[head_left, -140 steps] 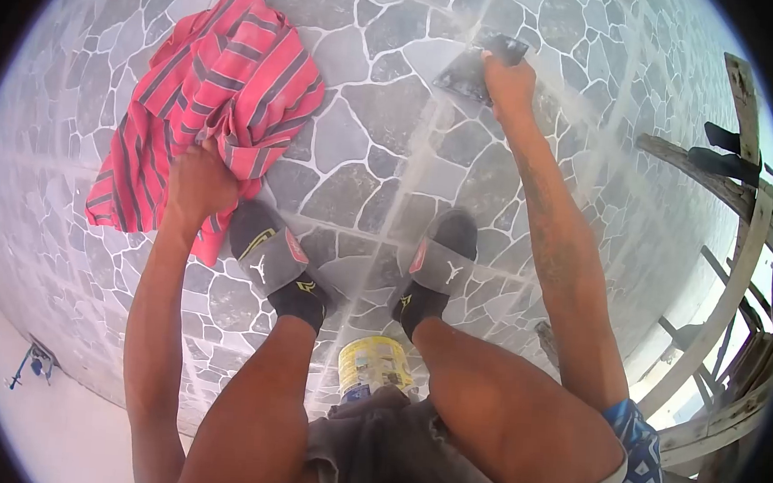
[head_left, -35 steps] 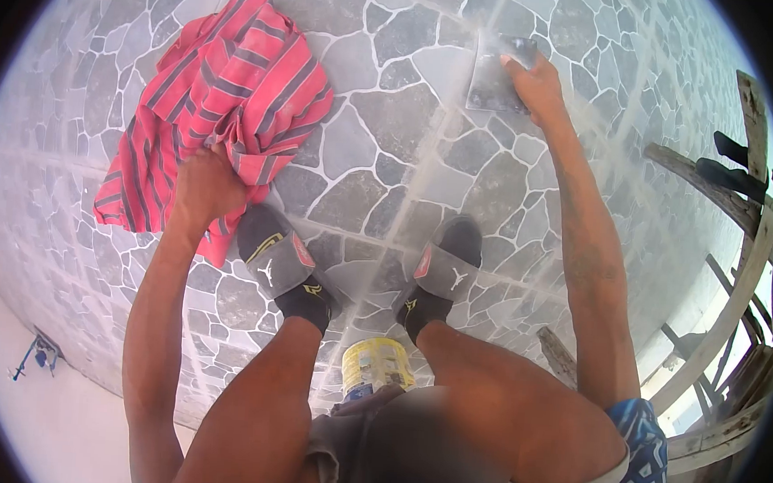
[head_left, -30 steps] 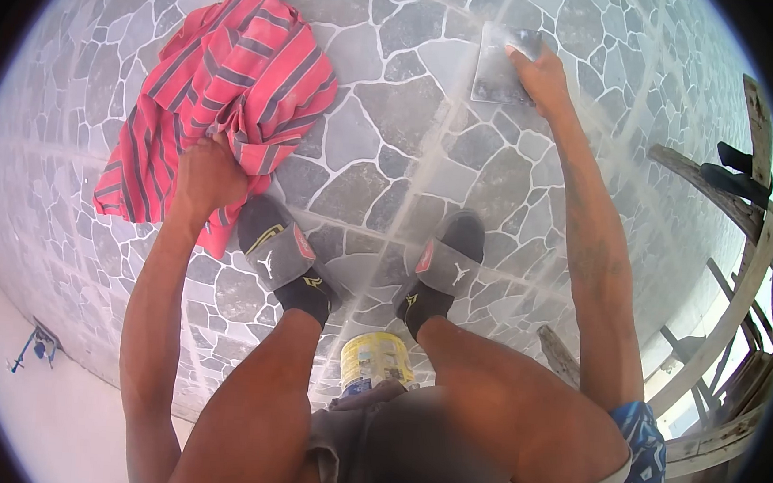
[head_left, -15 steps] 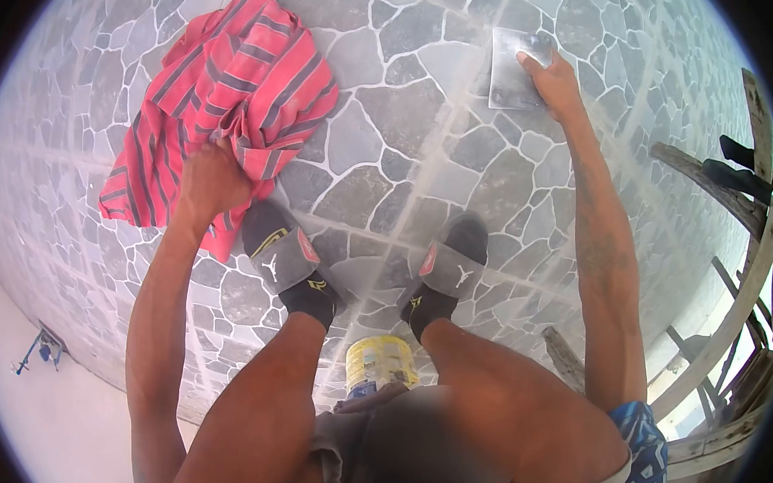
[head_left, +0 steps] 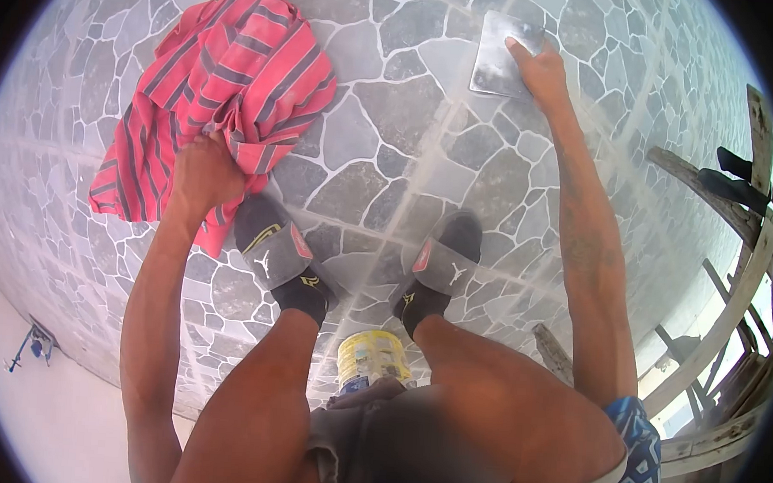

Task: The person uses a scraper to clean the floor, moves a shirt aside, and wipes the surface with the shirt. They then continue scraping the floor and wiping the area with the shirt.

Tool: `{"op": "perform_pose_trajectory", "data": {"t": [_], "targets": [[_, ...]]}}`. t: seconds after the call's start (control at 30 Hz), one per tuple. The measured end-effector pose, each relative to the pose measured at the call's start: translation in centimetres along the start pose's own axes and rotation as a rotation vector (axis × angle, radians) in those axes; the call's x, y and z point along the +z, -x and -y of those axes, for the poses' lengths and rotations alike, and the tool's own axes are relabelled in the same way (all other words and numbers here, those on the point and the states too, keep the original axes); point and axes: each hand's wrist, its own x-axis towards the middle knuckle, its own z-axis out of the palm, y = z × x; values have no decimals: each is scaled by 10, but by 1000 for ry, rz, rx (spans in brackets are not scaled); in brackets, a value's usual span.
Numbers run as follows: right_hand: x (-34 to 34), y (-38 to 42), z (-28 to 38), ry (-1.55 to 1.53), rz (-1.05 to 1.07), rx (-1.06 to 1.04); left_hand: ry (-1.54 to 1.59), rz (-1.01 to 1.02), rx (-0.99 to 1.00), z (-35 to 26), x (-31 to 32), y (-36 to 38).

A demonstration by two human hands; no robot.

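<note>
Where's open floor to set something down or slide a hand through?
Bare tile lies between the red striped cloth and the metal scraper, ahead of both sandals. More lies left of the cloth. It is crowded where the left hand grips the cloth beside the sandal, and around the yellow tub between the legs.

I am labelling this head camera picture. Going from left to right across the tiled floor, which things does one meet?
Blue tool → red striped cloth → left slipper → yellow can → right slipper → metal plate → wooden frame.
</note>
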Motion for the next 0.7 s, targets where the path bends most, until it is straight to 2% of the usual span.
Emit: {"op": "perform_pose_trajectory", "data": {"t": [0.1, 0.2, 0.3, 0.37, 0.47, 0.5, 0.6, 0.63, 0.7], "targets": [[-24, -1, 32, 197, 77, 89, -20, -17, 36, -7, -11, 2], [-34, -15, 1, -139, -14, 195, -25, 19, 15, -5, -7, 2], [-4, -39, -9, 186, -13, 14, -19, -28, 41, -7, -7, 2], [-1, -37, 13, 333, 10, -94, -40, 0, 43, -4, -6, 0], [-26, -29, 6, -16, 166, 95, -57, 8, 34, -5, -11, -1], [-30, -24, 1, 44, 121, 103, -50, 10, 25, -9, -10, 3], [-7, -4, 10, 349, 37, -209, -57, 22, 10, -11, -15, 2], [-7, -3, 20, 293, 107, -178, -55, 21, 13, -11, -14, 2], [-12, -11, 13, 74, 162, 55, -59, 20, 20, -5, -9, 1]]}}
